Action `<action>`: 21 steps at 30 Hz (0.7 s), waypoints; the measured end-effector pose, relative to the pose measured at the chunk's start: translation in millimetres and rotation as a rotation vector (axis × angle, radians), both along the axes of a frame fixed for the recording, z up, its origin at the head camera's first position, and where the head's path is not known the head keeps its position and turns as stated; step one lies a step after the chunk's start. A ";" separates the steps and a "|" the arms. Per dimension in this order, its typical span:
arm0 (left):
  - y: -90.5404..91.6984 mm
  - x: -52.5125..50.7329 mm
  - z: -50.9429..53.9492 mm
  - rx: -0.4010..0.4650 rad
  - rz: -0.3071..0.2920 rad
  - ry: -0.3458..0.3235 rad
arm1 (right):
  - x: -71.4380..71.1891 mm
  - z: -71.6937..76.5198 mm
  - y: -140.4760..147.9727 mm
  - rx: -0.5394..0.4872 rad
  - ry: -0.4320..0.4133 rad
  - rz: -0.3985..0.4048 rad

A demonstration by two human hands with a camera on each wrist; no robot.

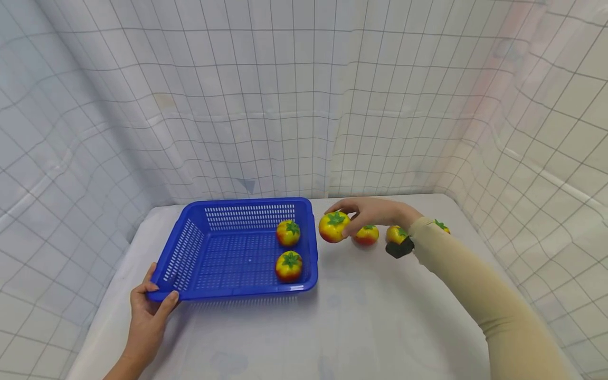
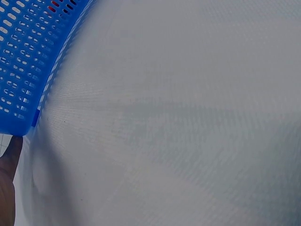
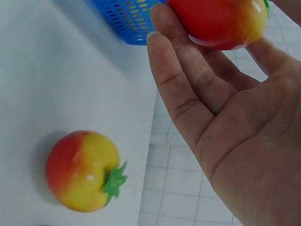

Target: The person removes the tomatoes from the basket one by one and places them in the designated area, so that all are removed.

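My left hand (image 1: 148, 322) grips the front left corner of a blue plastic basket (image 1: 237, 292), thumb at the front rim and fingers at the left side. In the left wrist view only part of that hand shows below the basket wall (image 2: 28, 70). My right hand (image 1: 375, 212) holds a yellow and red toy tomato (image 1: 334, 227) with green leaves, just outside the basket's right side and raised off the table. In the right wrist view its fingers curl around the tomato (image 3: 221, 23). Two like tomatoes, one behind (image 1: 287, 233) and one in front (image 1: 288, 266), sit inside the basket's right end.
On the white table (image 1: 361, 316), more tomatoes stand in a row to the right: one (image 1: 366, 236) beside my right hand, another (image 1: 395, 234) by the wrist, and one (image 1: 442, 226) partly behind the sleeve. A gridded white curtain (image 1: 304, 105) surrounds the table's back and sides.
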State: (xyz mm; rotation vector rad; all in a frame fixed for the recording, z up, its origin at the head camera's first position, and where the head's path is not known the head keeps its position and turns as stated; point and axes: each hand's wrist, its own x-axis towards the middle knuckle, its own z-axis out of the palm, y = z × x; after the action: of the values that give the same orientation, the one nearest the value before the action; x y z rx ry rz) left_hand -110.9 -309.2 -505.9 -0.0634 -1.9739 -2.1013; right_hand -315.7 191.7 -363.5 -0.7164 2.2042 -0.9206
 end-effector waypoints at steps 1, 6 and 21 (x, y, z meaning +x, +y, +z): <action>0.0 0.1 0.1 0.001 0.000 0.000 | 1.8 -1.4 3.5 0.006 -0.004 -0.009; 0.2 0.6 0.5 0.003 0.000 0.007 | 10.0 -11.5 18.7 0.029 -0.015 -0.053; 1.2 0.4 0.7 0.005 0.003 0.007 | 33.6 -53.5 45.9 -0.018 -0.033 -0.128</action>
State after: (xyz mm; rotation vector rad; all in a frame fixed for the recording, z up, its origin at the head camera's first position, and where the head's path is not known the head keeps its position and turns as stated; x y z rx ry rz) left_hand -110.4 -308.0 -505.2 -0.0666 -1.9637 -2.1007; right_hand -282.0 237.6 -417.0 -0.5697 2.2363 -1.0089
